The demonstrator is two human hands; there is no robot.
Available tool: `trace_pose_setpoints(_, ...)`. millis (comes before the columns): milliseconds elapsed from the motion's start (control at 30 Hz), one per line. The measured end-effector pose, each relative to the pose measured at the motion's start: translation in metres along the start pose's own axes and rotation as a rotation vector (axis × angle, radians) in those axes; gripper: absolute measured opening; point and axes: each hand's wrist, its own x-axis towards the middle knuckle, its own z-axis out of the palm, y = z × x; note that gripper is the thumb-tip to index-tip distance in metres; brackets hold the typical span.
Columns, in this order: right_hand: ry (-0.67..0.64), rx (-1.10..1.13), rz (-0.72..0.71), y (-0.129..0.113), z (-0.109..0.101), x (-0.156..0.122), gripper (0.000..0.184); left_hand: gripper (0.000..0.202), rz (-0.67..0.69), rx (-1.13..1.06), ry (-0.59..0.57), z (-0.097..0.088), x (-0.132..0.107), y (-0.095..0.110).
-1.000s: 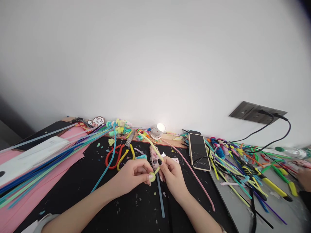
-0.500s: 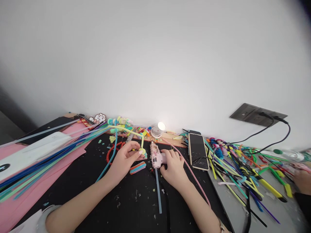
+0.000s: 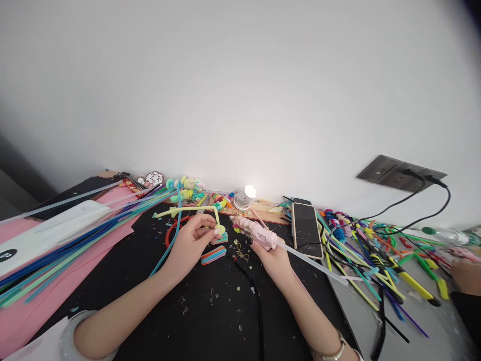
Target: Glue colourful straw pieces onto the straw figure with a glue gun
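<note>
My left hand pinches a small coil at the end of a pale yellow pipe cleaner, whose free length runs left above the black mat. My right hand grips a pink glue gun lifted off the mat, its nozzle pointing left toward the coil and a clear glue stick sticking out behind. A small striped coloured bundle lies on the mat between the two hands.
Long coloured pipe cleaners and pink paper lie at left. Red and yellow handled scissors sit behind my left hand. A phone, a lit candle cup, tangled cables and bright scraps crowd the right; another person's hand shows at far right.
My right hand let go of the yellow coil, picked up the glue gun and raised it toward the coil. My left hand carried the coil up and left.
</note>
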Motion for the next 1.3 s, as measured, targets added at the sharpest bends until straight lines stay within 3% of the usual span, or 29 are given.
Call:
trace_pose_setpoints(167, -0.123, 0.198, 0.052, -0.015, 0.000, -0.001, 0.021, 0.022, 0.005, 0.037, 0.020, -0.001, 0.000, 0.000)
trace_pose_setpoints(467, -0.170, 0.301, -0.004, -0.012, 0.001, -0.001, 0.030, 0.021, 0.027, 0.049, 0.029, -0.001, 0.002, -0.004)
trace_pose_setpoints(767, -0.191, 0.298, -0.081, -0.016, 0.002, 0.000, 0.029, 0.023, 0.015, 0.053, 0.031, 0.000, 0.000, 0.000)
trace_pose_setpoints(1300, -0.186, 0.280, -0.067, -0.016, 0.003, 0.000, 0.033, 0.025, 0.028, 0.096, 0.053, -0.001, 0.001, 0.000)
